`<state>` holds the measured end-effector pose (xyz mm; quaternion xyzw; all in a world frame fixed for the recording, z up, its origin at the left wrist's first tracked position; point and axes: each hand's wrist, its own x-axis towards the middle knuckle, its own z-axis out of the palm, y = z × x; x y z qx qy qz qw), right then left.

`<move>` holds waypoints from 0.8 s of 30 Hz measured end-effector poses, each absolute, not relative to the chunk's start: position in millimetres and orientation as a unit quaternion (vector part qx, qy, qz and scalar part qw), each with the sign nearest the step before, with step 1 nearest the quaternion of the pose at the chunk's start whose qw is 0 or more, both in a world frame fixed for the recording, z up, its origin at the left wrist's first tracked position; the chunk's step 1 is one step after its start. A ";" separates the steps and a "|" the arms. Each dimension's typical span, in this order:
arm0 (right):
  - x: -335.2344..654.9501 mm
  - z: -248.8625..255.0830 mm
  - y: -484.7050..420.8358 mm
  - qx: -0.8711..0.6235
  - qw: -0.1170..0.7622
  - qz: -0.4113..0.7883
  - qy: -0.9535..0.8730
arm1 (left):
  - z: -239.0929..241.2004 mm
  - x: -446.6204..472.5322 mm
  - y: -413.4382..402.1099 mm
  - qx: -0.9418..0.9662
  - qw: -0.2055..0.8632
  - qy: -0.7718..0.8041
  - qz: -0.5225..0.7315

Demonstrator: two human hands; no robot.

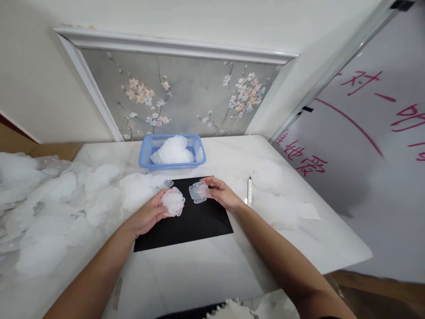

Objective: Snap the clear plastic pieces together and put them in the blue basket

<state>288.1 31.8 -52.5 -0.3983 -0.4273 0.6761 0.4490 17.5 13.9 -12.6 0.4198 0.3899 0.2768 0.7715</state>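
My left hand is closed around a small stack of translucent plastic pieces, flower-like in outline with rounded lobes. Between the fingertips of my right hand is a single translucent plastic piece of similar shape, pinched by its right edge. Both hands are just above a black sheet lying on the white table. The two held items are a short gap apart. Behind them stands a blue plastic basket with whitish translucent pieces heaped inside.
A large heap of translucent pieces covers the table's left side, reaching the black sheet. To the right lie a white-handled cutter or pen and more pale pieces. A whiteboard with red writing borders the right edge; a wall panel rises behind.
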 end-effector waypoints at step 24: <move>285.8 -60.7 29.2 -0.323 0.387 0.587 -0.634 | -22.7 31.0 12.0 0.403 0.745 0.406 0.342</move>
